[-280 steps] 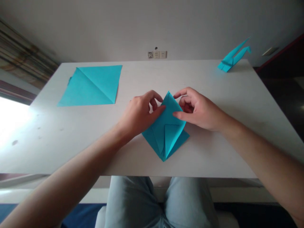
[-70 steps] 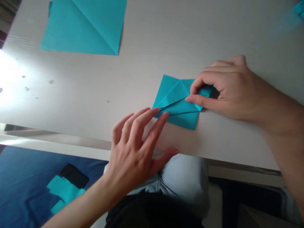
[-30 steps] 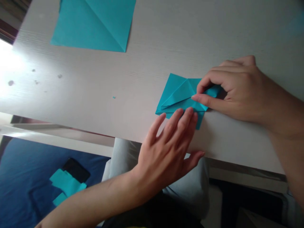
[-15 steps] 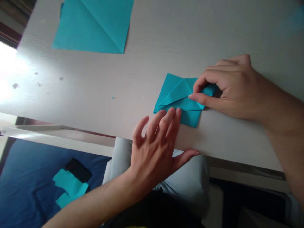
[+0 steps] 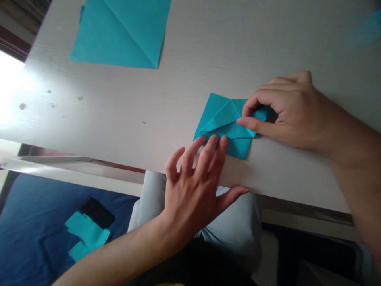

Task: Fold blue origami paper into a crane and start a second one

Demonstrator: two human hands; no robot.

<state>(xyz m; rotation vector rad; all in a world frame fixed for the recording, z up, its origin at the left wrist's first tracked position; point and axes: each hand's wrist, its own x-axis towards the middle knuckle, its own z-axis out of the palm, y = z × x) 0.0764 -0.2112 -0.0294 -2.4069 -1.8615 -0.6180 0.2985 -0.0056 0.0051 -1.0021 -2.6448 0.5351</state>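
Observation:
A folded piece of turquoise paper (image 5: 220, 115) lies near the front edge of the table, with several creased flaps on its upper side. My right hand (image 5: 285, 109) pinches a flap at its right end between thumb and forefinger; the hand hides part of that end. My left hand (image 5: 196, 178) rests its fingertips on the paper's lower edge, fingers spread and thumb stretched out to the right, gripping nothing.
A larger turquoise sheet (image 5: 127, 35) with a diagonal crease lies at the table's back left. A tiny turquoise scrap (image 5: 144, 122) sits on the pale table (image 5: 113, 99). Below left, a black phone (image 5: 97, 212) and turquoise paper pieces (image 5: 87, 230) lie on dark blue cloth (image 5: 29, 222).
The fingers of my left hand have spread slightly apart on the paper. My right hand keeps its pinch in nearly the same place. The whole view has shifted a little.

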